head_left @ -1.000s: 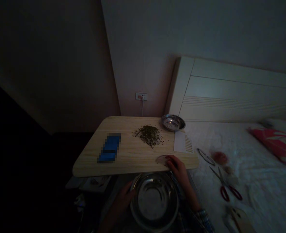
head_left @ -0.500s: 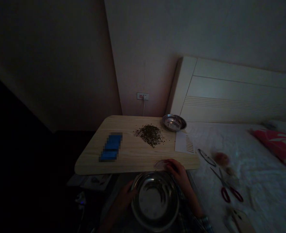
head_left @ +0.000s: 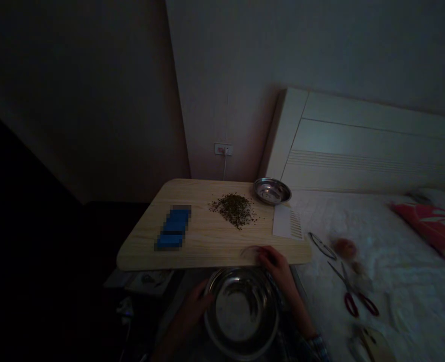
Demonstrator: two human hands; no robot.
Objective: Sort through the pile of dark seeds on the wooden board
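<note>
Both grips are busy at the near edge of the counter [head_left: 207, 241]. Fingers of the left hand [head_left: 195, 306] curl around the left rim of a large steel bowl [head_left: 241, 314], which sits just below the counter's front edge, close to the person's body; the bowl looks empty, though the light is too dim to be sure. At the counter's front edge, the right hand [head_left: 277, 266] closes its fingertips on a small clear round dish [head_left: 252, 252]; the dish rests on the wood just above the bowl's far rim. How firmly the fingers pinch it cannot be told in this dimness.

Further back on the counter lies a loose pile of dark seeds [head_left: 234, 208], well apart from both hands. A small steel bowl [head_left: 272, 191] stands at the far right corner, just beside the pile. A white comb [head_left: 287, 223] lies at the counter's right edge, and a blue blurred block [head_left: 174, 229] lies to the left.

On the bed [head_left: 395, 281] to the right lie red-handled scissors [head_left: 352, 294], a thin wire loop [head_left: 320, 245] and a reddish round thing [head_left: 343, 247], too blurred to name. A red pillow [head_left: 429, 226] lies further right. A wall socket [head_left: 223, 149] with a plugged cable sits behind the counter.
</note>
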